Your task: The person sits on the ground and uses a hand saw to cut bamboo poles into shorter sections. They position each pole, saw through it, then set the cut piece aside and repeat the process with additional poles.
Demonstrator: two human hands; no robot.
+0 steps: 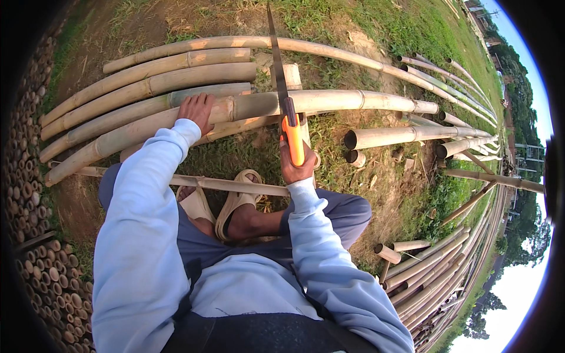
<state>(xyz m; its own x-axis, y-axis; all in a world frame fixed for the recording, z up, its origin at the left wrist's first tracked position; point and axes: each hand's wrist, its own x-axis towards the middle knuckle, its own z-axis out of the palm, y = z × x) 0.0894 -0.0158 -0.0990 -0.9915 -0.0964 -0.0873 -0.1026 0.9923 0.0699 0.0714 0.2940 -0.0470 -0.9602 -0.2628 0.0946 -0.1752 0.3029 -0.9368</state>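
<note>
**Saw in your right hand, bamboo pole under your left hand**

Your right fingers are closed around the saw's orange handle; the dark blade points away from you and crosses above the bamboo pole. You cannot tell from here whether its teeth touch the surface. Your left fingers grasp the pole from above, left of the saw, just beside a dark joint ring.

The pole lies crosswise in front of you, over a pale bamboo piece that runs away from you. Nearer, a thin bamboo length passes above your tan sandals. Beyond your left hand lie several cut poles, and past them a longer pole. More poles are heaped at your right; round cut ends are stacked at your far left. Grass and bare soil surround you.
</note>
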